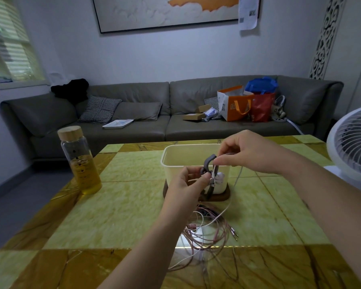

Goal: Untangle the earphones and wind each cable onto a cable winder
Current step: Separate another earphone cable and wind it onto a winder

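Note:
My left hand [184, 183] grips a grey cable winder [209, 163] held upright above the table, with a few turns of white cable around its middle. Just above and to the right, my right hand [248, 152] pinches the white earphone cable [234, 184] against the winder's top. From there the cable drops in a curve to a tangle of pink and white earphone cables [206, 232] lying on the table in front of me, their plugs [233, 234] sticking out to the right.
A cream plastic box [175, 155] on a dark wooden base stands right behind my hands. A glass bottle [79, 163] of yellow liquid stands at the left. A white fan [354, 142] is at the right edge. A grey sofa with bags lies beyond the yellow table [123, 205].

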`<state>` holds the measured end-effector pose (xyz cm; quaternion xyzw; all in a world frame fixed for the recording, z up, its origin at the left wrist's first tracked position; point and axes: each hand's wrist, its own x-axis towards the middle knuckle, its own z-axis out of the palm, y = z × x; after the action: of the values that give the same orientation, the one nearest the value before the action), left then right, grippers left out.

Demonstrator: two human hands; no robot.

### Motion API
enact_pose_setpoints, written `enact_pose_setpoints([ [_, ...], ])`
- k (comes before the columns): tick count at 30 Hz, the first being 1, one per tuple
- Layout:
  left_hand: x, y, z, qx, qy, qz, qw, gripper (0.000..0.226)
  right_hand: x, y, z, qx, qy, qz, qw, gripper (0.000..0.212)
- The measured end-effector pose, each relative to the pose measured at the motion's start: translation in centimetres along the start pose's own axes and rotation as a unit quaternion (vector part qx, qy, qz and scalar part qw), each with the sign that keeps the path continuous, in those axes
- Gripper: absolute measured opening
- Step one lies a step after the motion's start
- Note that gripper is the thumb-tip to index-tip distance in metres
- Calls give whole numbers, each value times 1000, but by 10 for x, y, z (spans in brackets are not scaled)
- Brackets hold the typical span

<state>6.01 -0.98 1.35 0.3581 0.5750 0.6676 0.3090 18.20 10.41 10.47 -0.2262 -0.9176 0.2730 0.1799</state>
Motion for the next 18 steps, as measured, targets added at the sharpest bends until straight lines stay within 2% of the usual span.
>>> enact_pose_setpoints([
  [3, 0, 2, -5, -19, -27, -6, 999, 9, 1, 0, -4, -6, -28, -4, 1000, 5],
  [7, 0, 8, -8, -40, -71, -14, 997, 11, 5, 1, -3, 12, 1, 0, 1000, 18],
  [10, -1, 13, -12, -60, -100, -23, 993, 10, 8, 9, -5, 111, -41, 31, 993, 29],
  [13, -1, 19, -16, -85, -132, -37, 987, 12, 9, 21, -5, 240, -80, 61, 966, 25],
  [16, -3, 25, -17, -106, -190, -49, 975, 14, 12, 28, 1, 305, -70, 79, 946, 22],
  [18, -3, 29, -15, -139, -222, -48, 964, 16, 13, 32, 11, 380, -88, 100, 916, 22],
])
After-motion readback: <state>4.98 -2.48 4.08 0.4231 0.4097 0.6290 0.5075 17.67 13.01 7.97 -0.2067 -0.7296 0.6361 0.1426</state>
